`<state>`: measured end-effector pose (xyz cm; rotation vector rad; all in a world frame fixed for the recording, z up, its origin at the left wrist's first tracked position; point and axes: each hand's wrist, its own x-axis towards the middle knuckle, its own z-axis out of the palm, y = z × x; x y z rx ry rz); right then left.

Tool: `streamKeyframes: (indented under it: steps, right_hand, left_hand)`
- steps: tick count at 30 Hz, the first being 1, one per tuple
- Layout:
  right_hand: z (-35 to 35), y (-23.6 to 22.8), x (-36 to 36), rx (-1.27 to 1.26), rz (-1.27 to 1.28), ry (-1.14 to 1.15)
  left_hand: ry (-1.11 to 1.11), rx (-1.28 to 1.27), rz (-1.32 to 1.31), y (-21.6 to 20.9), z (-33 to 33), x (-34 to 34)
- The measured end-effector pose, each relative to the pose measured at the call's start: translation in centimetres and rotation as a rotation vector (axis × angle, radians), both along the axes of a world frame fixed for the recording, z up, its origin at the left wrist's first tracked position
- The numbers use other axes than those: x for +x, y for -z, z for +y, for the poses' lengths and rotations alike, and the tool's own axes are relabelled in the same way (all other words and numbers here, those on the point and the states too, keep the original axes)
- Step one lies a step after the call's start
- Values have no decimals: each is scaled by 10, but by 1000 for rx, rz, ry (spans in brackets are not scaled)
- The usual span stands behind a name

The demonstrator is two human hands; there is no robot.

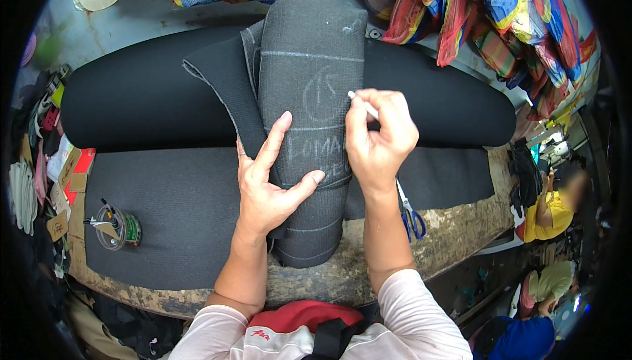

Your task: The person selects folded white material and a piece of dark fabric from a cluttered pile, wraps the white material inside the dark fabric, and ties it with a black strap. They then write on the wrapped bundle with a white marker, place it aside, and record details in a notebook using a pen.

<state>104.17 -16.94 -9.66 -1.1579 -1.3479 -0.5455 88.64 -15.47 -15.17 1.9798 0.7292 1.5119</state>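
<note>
pinching white chalk-like stick [351, 94] at one o'clock, right fingers [357, 119] could skid if the grey fabric roll [313, 37] turns under spread left fingers [276, 137].

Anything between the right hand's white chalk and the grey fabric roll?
Nothing visible: the white chalk in the right hand has its tip over the grey fabric roll; the left hand rests lower down.

My left grip [268, 189] is covering part of the rolled grey fabric [313, 37]; my right grip [383, 133] is hiding part of the white stick [351, 94]. That fabric is blocking the middle of the black roll [151, 90]. The top edge is cutting off the coloured mesh [453, 23].
</note>
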Motion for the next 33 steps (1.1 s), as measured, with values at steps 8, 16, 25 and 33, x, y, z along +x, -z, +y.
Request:
streamKeyframes:
  steps: [8, 16, 25, 33]
  right_hand:
    - [28, -19, -8, 107, -39, -205]
    - [15, -16, -11, 66, 85, -243]
    - [11, -5, -9, 5, -18, -114]
    - [8, -5, -12, 29, 129, -353]
  left_hand:
    - [24, -64, -34, -3, 0, -2]
    - [19, -53, -4, -3, -2, 0]
    - [14, -23, -27, 0, -1, 2]
    - [34, -67, -41, -2, -1, 0]
